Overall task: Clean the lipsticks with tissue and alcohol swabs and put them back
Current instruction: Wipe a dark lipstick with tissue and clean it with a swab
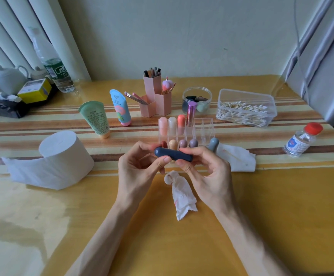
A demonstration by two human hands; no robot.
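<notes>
A dark blue capped lipstick (173,154) lies sideways in the air between both hands, just in front of the clear lipstick organiser (200,128). My left hand (140,166) pinches its left end and my right hand (204,170) pinches its right end. Several pastel lipsticks stand in the organiser, with a purple metallic one (191,113) in the back row. A grey-blue lipstick (214,144) stands beside the organiser's right end. A crumpled stained tissue (182,194) lies on the table under my hands. Another tissue sheet (235,158) with a used swab lies to the right.
A toilet paper roll (62,156) sits at left, an alcohol bottle (301,140) with a red cap at right, a clear box of cotton swabs (245,108) behind it. Two cream tubes (96,118), pink brush holders (154,96) and a jar (197,100) stand at the back.
</notes>
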